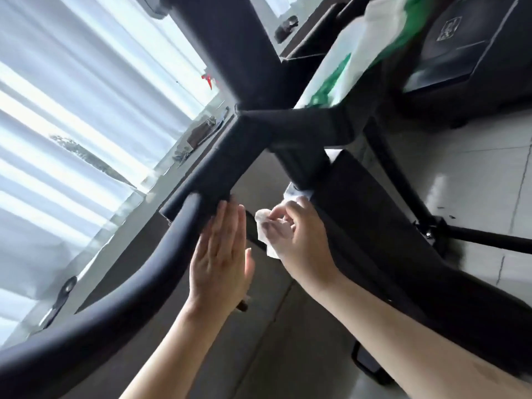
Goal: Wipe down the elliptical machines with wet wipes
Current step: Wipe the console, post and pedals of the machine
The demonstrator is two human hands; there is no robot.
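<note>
Head view is tilted, and a black exercise machine (pixel 302 131) is seen from very close. The left hand (pixel 221 254) is held flat and wide, with its fingers straight and pressed together. Its fingertips are laid against the end of a thick black bar (pixel 207 180), just beside a long curved handle (pixel 115 286). The right hand (pixel 302 237) is closed around a white wet wipe (pixel 266 228), which is bunched up and pinched in the curled fingers. The wipe is held just under a dark post of the machine, between the two hands; whether it is touching the post cannot be told. A white and green packet (pixel 371 44), blurred, is seen at the top right on the machine. Pale floor tiles (pixel 466 174) are seen on the right, and light curtains (pixel 72 110) are seen on the left.
</note>
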